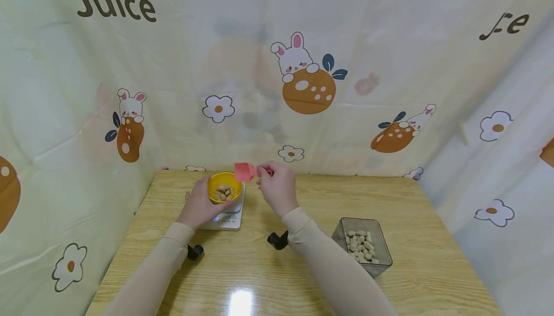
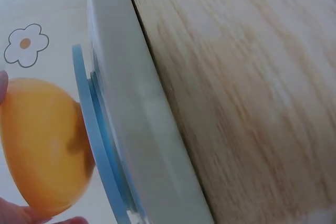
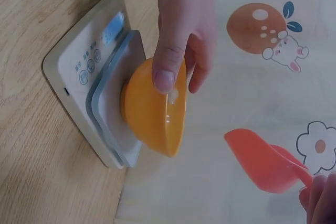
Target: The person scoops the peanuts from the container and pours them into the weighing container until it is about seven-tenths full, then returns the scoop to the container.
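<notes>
A yellow bowl (image 1: 222,178) with several peanuts (image 1: 224,193) in it sits on a white kitchen scale (image 1: 229,222). My left hand (image 1: 201,206) grips the bowl's sides, thumb on the near side. In the right wrist view, the bowl's foot meets the scale's platform (image 3: 107,95) and the display is lit. My right hand (image 1: 279,188) pinches the handle of a pink scoop (image 1: 244,172), held up beside the bowl's right rim. No peanuts show in the scoop. The left wrist view catches the bowl's outer wall (image 2: 47,140) and fingertips at its edge.
At the right of the wooden table (image 1: 415,239) stands a clear grey square container (image 1: 383,239) holding many peanuts, beside my right forearm. A printed curtain (image 1: 251,133) hangs behind the table and along both sides. Black camera mounts (image 1: 277,240) jut from the wrists.
</notes>
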Demonstrator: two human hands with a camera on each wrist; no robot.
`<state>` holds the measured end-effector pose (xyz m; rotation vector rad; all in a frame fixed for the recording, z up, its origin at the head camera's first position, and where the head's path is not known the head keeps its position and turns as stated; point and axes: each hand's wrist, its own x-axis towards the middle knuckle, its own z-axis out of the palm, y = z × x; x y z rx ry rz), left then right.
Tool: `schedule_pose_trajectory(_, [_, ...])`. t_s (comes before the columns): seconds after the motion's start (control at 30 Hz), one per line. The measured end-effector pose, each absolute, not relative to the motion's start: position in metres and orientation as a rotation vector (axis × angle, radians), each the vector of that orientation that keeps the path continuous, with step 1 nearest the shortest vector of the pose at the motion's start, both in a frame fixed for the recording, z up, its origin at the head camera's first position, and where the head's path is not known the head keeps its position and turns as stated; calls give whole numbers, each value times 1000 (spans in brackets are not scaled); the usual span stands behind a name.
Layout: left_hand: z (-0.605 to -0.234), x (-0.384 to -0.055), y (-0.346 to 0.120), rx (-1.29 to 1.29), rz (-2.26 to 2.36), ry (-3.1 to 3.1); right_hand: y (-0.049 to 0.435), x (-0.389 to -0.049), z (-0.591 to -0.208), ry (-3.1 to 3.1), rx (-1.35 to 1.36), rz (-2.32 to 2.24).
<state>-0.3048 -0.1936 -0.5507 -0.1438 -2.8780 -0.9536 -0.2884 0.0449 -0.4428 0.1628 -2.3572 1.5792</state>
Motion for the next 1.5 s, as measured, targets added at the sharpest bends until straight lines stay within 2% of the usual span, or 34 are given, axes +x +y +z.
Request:
schedule_pose_trajectory(0.23, [-547, -305, -194, -169, -1016, -2861, 53, -286, -446, -2334, 118, 1654])
schedule_pose_trajectory(0.67, [-533, -302, -189, -247, -935, -2830, 96, -289, -452, -2149, -226, 2218])
schedule_pose_trajectory(1.07, [-505, -294, -162, -420, -823, -2746, 156, -260, -427, -2122, -314, 2282])
schedule_pose_trajectory(1.5, [-497, -287, -129, -518, -794, -2737, 238, -213, -417, -2114, -425, 2225])
